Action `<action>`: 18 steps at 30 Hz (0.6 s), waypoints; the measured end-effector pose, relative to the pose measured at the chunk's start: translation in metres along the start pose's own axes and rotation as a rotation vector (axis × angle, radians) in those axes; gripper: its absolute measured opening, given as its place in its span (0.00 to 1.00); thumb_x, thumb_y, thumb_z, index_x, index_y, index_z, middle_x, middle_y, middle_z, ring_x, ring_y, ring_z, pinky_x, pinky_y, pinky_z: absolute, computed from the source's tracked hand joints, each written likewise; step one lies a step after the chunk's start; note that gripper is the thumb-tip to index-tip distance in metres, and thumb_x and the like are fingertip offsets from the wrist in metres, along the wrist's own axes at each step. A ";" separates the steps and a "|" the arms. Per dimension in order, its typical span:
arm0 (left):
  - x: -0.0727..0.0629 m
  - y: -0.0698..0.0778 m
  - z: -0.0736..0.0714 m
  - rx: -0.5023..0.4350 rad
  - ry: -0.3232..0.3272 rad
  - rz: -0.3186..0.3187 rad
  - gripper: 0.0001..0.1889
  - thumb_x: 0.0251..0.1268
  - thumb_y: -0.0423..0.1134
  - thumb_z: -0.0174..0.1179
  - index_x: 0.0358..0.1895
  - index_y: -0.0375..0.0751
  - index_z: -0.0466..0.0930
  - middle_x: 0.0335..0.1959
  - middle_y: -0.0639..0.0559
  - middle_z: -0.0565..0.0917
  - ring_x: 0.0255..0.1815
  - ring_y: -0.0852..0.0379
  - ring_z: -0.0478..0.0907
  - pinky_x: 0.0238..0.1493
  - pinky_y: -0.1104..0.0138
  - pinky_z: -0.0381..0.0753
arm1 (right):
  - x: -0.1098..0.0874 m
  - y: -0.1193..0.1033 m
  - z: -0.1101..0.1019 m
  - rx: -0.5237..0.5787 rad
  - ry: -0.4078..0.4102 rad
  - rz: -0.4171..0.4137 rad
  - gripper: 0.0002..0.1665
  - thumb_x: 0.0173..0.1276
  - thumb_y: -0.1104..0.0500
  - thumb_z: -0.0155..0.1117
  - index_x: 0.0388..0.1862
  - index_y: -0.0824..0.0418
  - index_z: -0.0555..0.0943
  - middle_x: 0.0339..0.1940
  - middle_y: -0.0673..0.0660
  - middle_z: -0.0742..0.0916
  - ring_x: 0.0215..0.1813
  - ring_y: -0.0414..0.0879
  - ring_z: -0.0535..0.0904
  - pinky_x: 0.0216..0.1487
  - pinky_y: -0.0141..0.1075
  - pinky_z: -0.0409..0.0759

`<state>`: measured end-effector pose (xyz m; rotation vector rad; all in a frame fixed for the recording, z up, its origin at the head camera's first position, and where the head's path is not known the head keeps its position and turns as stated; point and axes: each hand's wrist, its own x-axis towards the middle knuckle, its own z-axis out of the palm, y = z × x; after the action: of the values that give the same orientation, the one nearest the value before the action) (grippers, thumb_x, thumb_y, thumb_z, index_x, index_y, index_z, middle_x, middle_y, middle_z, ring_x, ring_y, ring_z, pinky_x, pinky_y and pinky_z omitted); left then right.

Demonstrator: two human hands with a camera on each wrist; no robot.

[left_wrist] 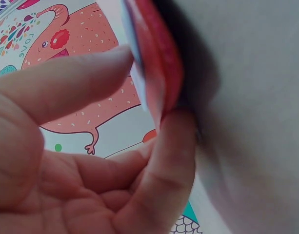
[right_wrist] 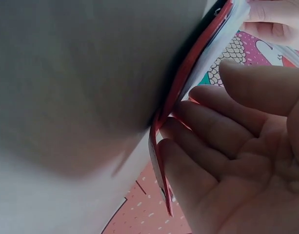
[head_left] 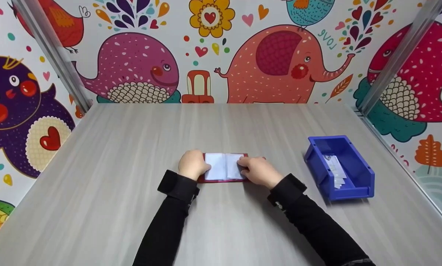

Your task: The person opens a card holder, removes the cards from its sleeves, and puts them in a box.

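A small red card holder (head_left: 215, 167) lies spread flat near the middle of the table, its pale, translucent sleeves facing up. My left hand (head_left: 193, 165) pinches its left edge. In the left wrist view the thumb (left_wrist: 100, 73) presses the sleeve side, with a bent finger (left_wrist: 171, 151) under the red cover (left_wrist: 161, 58). At the right side, my right hand (head_left: 259, 170) rests its fingertips on the sleeves. Those fingers (right_wrist: 212, 126) lie fairly straight along the holder's edge in the right wrist view, while the thumb (right_wrist: 259, 85) stands apart. A red flap (right_wrist: 159, 170) sticks out beyond the fingers.
A blue plastic bin (head_left: 354, 193) stands on the right of the table (head_left: 132, 140), with several white cards (head_left: 335, 170) inside. Printed wall panels (head_left: 206, 48) with cartoon animals and metal posts (head_left: 54, 55) enclose the back and sides.
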<state>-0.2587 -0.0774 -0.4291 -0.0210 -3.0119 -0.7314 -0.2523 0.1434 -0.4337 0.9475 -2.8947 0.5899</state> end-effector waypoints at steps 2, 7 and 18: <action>0.000 0.000 0.000 -0.001 0.000 -0.003 0.09 0.47 0.36 0.70 0.28 0.33 0.81 0.32 0.42 0.84 0.33 0.45 0.79 0.38 0.55 0.80 | 0.000 -0.001 0.000 -0.010 0.003 -0.011 0.13 0.60 0.72 0.64 0.27 0.60 0.69 0.25 0.54 0.72 0.30 0.49 0.68 0.35 0.40 0.69; 0.001 0.000 0.000 -0.001 -0.007 -0.010 0.09 0.48 0.36 0.69 0.27 0.34 0.81 0.31 0.43 0.84 0.31 0.47 0.78 0.38 0.56 0.79 | 0.000 -0.004 0.001 -0.014 -0.011 -0.018 0.11 0.61 0.71 0.64 0.29 0.61 0.72 0.25 0.54 0.74 0.30 0.48 0.68 0.35 0.39 0.69; 0.001 0.000 0.000 -0.005 -0.005 -0.024 0.08 0.47 0.35 0.68 0.24 0.36 0.79 0.31 0.43 0.84 0.34 0.45 0.80 0.38 0.55 0.80 | 0.002 -0.011 0.004 0.022 -0.033 -0.046 0.07 0.62 0.69 0.67 0.39 0.64 0.80 0.34 0.58 0.84 0.34 0.51 0.77 0.41 0.45 0.78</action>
<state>-0.2594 -0.0776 -0.4289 0.0133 -3.0200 -0.7418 -0.2475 0.1327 -0.4328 1.0337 -2.8925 0.6100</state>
